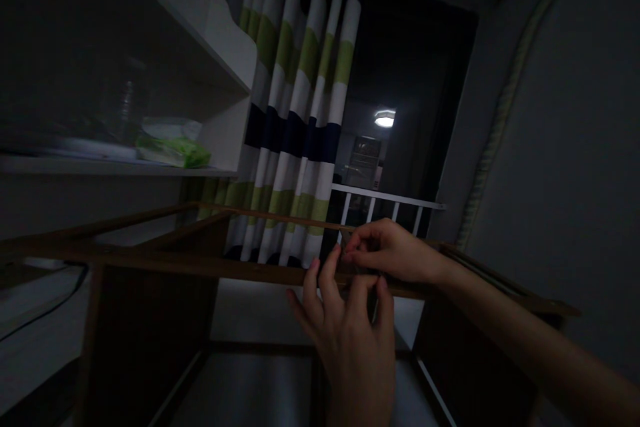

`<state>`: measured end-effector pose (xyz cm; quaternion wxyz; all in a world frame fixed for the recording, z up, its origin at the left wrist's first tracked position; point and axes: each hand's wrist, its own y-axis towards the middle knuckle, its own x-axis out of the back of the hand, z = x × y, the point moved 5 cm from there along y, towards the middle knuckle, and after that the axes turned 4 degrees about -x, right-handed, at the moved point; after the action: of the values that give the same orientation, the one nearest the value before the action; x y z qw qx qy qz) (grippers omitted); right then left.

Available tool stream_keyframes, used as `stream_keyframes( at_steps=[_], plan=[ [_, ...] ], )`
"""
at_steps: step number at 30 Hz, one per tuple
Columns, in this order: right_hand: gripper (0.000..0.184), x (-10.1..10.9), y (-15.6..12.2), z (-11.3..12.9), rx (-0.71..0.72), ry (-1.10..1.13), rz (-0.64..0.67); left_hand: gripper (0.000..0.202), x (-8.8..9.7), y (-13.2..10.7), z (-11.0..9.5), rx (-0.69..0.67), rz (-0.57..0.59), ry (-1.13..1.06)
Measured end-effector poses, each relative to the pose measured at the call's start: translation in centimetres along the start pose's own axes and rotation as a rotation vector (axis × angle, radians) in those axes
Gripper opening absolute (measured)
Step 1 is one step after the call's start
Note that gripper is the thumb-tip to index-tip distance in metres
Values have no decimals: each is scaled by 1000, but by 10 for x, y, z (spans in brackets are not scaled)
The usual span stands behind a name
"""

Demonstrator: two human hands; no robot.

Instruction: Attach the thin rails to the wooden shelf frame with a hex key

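Both my hands meet at the brown wooden rail (260,272) of a frame. My left hand (350,320) comes up from below, its back toward me. Its index finger and thumb bend together at the rail, while the other fingers stretch out over it. Whatever lies between that finger and thumb is too dark to make out. From the right, my right hand (393,250) reaches in just above the left one, thumb and forefinger pinched. A small, thin greyish thing shows at its fingertips, too dim to name.
A white shelf (200,172) on the left carries a green and white packet (173,147) and a clear bottle (127,97). Behind the frame hang striped curtains (300,107) beside a dark window with a white railing (390,197). The room is dim.
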<state>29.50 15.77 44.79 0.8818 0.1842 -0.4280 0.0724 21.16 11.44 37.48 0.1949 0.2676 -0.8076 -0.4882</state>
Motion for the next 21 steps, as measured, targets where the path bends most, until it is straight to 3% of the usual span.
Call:
stream_keyframes(
  at_steps=[5,15,21],
  plan=[
    [7,3,0,-2,-16,-135,-118,9,-1,0,0,17,20,3],
    [12,3,-3,-3,-82,-252,-287,5,1,1,0,66,-5,-69],
    [16,-3,-7,-13,-66,-164,-234,6,-1,-3,1,173,14,-125]
  ],
)
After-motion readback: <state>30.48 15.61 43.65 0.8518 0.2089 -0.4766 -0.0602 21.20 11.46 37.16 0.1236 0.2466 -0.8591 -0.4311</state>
